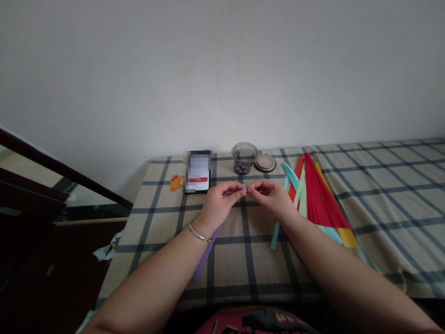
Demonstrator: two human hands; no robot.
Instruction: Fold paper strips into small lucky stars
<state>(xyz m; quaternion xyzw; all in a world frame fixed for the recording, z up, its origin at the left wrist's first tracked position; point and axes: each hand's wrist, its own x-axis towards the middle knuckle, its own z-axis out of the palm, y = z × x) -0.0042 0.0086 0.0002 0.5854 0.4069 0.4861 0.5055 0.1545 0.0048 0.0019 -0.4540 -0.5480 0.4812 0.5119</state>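
Both my hands meet over the middle of the checked tablecloth (239, 260). My left hand (219, 204) and my right hand (271, 195) pinch a small folded purple paper piece (244, 189) between their fingertips. A long purple paper strip (205, 255) trails from it down under my left wrist, which wears a silver bracelet. Just beyond my hands stands a small clear jar (244, 157) with several purple pieces inside, and its round lid (265, 163) lies beside it.
A bundle of coloured paper strips (318, 199), red, teal, green and yellow, lies to the right of my right hand. A phone (198, 171) stands propped at the back left with an orange bear sticker (176, 183) next to it. The wall is close behind.
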